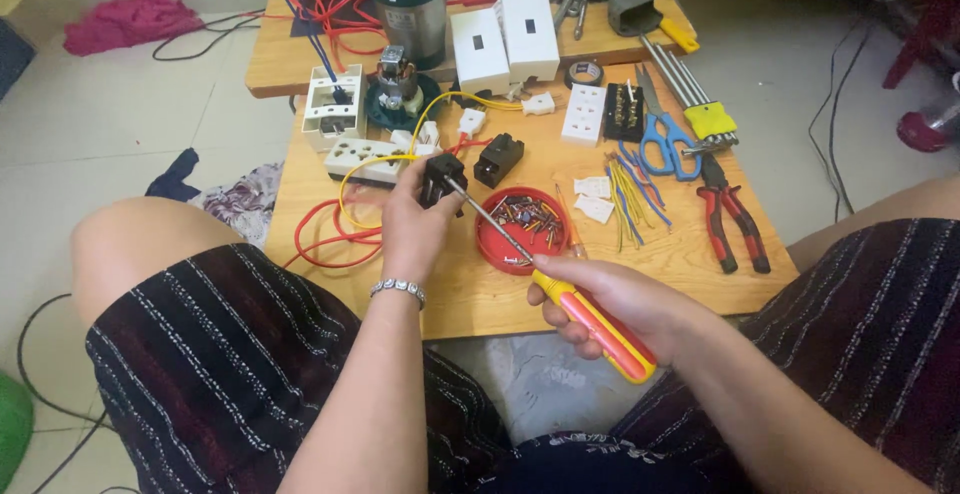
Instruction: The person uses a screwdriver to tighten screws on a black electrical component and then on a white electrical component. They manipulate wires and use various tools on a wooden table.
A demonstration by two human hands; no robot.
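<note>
While left hand (415, 216) grips black socket (441, 178), right hand (610, 306) holding screwdriver (560, 294), tip at socket.

Bare-armed, the person wears dark shorts (230, 354) with pale dotted stripes and a beaded silver bracelet (398, 290) on the left wrist.

Low wooden table (470, 299): blue-handled scissors (664, 142) and red-handled pliers (735, 222) near right edge; red lid of screws (520, 224) near front edge; two white switch boxes (505, 44) toward back edge.
</note>
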